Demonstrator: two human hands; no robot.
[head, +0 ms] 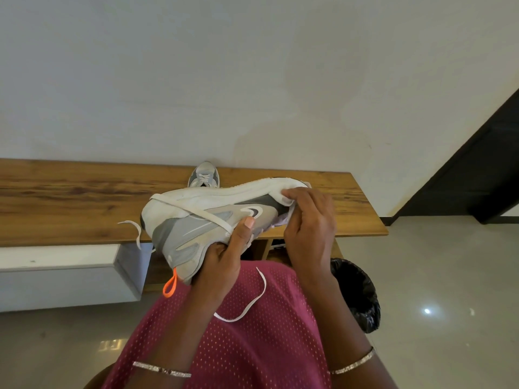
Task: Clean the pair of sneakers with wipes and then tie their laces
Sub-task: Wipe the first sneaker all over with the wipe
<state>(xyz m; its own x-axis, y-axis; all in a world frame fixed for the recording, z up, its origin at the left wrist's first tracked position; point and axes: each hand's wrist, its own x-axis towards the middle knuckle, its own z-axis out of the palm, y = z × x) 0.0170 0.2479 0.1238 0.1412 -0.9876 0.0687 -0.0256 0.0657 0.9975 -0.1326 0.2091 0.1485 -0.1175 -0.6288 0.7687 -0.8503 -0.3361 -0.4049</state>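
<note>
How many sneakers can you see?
2. One sneaker lies sideways in the left hand, the right hand holding a wipe at its toe; the other sneaker stands on the wooden bench behind it, partly hidden.

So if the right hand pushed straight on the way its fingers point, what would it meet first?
The right hand presses the wipe against the toe of the held sneaker, so wipe and toe come first. Depth beyond is unclear.
</note>
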